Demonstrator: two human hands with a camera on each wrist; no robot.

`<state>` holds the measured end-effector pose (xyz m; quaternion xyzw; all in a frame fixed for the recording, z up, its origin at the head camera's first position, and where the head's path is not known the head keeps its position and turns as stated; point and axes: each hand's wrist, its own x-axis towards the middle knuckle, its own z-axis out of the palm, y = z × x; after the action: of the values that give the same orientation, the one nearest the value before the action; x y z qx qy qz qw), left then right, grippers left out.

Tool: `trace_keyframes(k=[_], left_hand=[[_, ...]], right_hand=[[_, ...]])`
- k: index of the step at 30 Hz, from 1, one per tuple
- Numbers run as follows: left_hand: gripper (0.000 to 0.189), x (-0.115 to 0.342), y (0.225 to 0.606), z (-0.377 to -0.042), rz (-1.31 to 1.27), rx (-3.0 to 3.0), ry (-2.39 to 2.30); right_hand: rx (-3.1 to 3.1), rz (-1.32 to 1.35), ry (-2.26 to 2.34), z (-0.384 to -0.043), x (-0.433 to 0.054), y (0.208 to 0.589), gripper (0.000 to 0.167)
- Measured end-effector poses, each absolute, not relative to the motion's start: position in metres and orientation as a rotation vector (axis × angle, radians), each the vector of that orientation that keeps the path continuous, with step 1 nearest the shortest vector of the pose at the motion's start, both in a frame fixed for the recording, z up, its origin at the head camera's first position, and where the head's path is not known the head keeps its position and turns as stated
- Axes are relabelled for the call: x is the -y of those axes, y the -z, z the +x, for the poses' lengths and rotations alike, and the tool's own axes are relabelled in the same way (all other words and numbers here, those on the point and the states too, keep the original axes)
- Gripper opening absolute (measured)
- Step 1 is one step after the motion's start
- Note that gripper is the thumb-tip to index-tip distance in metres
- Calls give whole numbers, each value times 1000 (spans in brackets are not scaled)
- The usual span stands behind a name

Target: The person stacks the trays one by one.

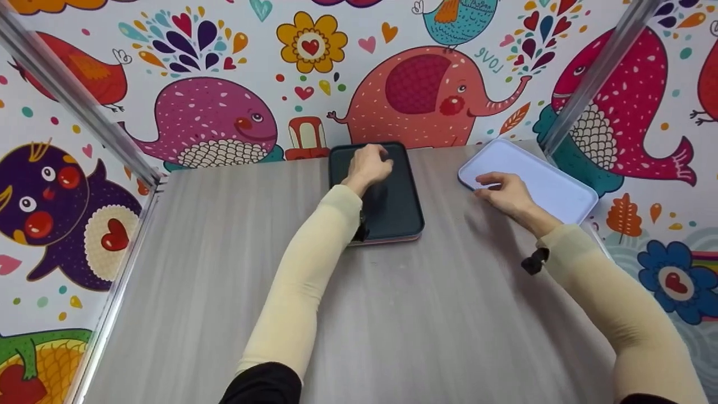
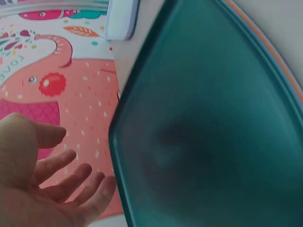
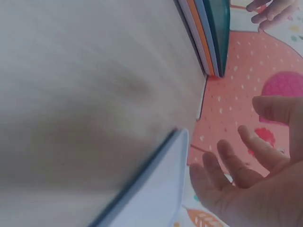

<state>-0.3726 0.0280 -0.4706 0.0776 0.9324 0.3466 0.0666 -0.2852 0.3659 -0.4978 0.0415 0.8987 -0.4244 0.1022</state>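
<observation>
A dark green rectangular tray [image 1: 395, 210] tops a stack near the back wall. Edges of blue, orange and pale trays [image 3: 203, 42] show beneath it in the right wrist view. Over the dark tray hovers my left hand [image 1: 367, 165], its fingers loosely bent and nothing in them; the left wrist view has it beside the tray's rim. To the right, a lavender tray [image 1: 552, 182] lies at an angle, with a darker edge along its underside. My right hand [image 1: 505, 193] is over its left end, thumb and fingers spread apart and holding nothing.
The grey wood-grain tabletop [image 1: 213, 280] extends in front of both arms. A wall with printed animals [image 1: 415, 101] closes off the back, and metal posts [image 1: 594, 78] stand at the back corners.
</observation>
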Motion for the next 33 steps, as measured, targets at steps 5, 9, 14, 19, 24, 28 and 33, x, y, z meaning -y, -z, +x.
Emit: trace_keyframes(k=[5, 9, 14, 19, 24, 28, 33], left_hand=[[41, -63, 474, -376, 294, -2794, -1001], [38, -90, 476, -376, 307, -2748, -1024], [36, -114, 481, -377, 263, -2730, -1069], [35, -134, 489, -379, 188, -2708, -1113], [36, -153, 496, -381, 74, -2679, -1133], [36, -169, 497, -381, 35, -2666, -1128], [37, -188, 499, -377, 0, -2605, -1155]], right_hand=[[-2687, 253, 1249, -269, -398, 498, 60], [-2624, 388, 1278, -255, -428, 496, 65], [-2551, 527, 1312, -242, -465, 494, 75], [-2428, 738, 1418, -225, -498, 493, 55], [-2301, 945, 1489, -211, -519, 498, 42], [-2243, 1063, 1529, -204, -531, 503, 58], [-2148, 1246, 1577, -198, -541, 510, 91]])
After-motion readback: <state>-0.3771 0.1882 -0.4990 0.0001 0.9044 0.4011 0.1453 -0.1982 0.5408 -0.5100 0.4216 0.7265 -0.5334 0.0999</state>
